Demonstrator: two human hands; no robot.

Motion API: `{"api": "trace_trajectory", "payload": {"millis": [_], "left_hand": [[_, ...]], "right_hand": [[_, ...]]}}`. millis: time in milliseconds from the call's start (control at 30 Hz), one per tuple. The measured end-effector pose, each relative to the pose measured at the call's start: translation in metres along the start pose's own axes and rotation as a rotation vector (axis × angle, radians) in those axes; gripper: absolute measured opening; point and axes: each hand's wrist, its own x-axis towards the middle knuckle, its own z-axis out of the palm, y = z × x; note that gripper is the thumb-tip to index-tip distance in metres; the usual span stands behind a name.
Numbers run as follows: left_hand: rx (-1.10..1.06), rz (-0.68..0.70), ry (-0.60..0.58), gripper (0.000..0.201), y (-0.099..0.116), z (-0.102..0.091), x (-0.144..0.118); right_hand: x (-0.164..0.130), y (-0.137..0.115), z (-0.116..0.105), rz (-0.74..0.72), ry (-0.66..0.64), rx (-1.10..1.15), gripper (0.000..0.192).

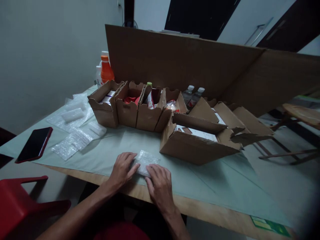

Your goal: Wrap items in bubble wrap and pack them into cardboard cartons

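Both my hands rest on a small bundle of bubble wrap lying on the pale green table cover near the front edge. My left hand presses its left side with the fingers spread flat. My right hand lies over its near right part, fingers flat on the wrap. What is inside the wrap is hidden. Just behind and to the right stands an open cardboard box with white items inside.
A row of small open cardboard boxes holds packets. Loose bubble wrap sheets and a dark phone lie at the left. Bottles stand by a tall cardboard sheet. A red chair stands at the lower left.
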Motion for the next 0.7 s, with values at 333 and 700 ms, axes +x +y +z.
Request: {"api": "trace_trajectory", "payload": {"millis": [333,700], "left_hand": [[-1.065,-0.580,-0.269,0.041,0.046,-0.010,-0.029],[-0.572,-0.198,-0.351,0.023,0.076,0.001,-0.019]], "right_hand": [[-0.012,-0.013,-0.002,0.470,-0.027,0.544,0.026],[-0.008,0.000,-0.072,0.414,-0.175,0.587,0.063]]}}
